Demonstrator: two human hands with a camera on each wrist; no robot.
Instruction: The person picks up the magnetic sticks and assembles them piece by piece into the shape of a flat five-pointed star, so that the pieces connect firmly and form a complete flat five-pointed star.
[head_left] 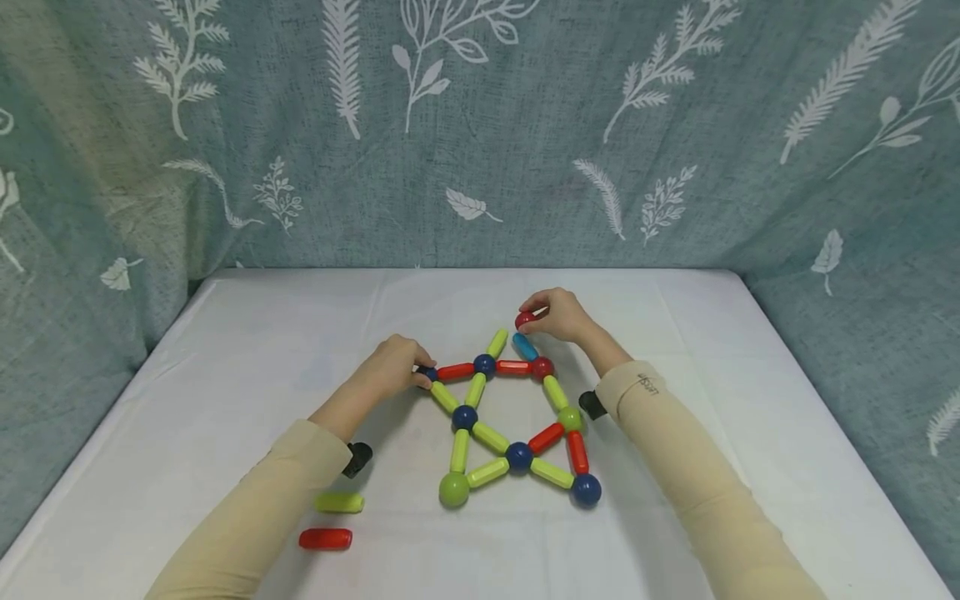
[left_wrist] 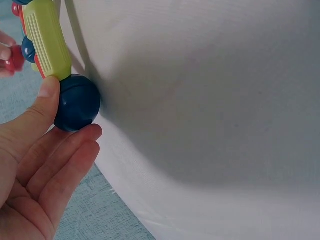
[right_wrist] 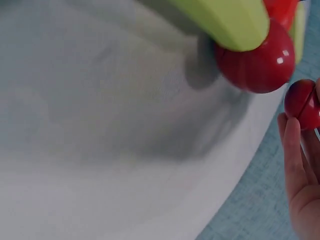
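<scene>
A star-like frame of coloured rods and balls lies on the white table. My left hand (head_left: pixel 393 367) pinches the dark blue ball (left_wrist: pixel 77 103) at the frame's left tip, where a red rod (head_left: pixel 455 372) and a yellow-green rod (left_wrist: pixel 47 40) meet. Near the top, my right hand (head_left: pixel 558 315) holds a red ball (right_wrist: pixel 302 104) between thumb and fingers. Just below that ball is a blue rod (head_left: pixel 524 346), joined to another red ball (head_left: pixel 542 368). A yellow-green rod (head_left: pixel 497 342) points up from the dark blue ball (head_left: pixel 485 364) beside it.
A loose yellow-green rod (head_left: pixel 340 502) and a loose red rod (head_left: pixel 326 539) lie at the front left, by the left sleeve. Behind the table (head_left: pixel 300 308) hangs a green leaf-patterned cloth (head_left: pixel 480 150). A green ball (head_left: pixel 453 489) and a blue ball (head_left: pixel 586 490) form the frame's near corners.
</scene>
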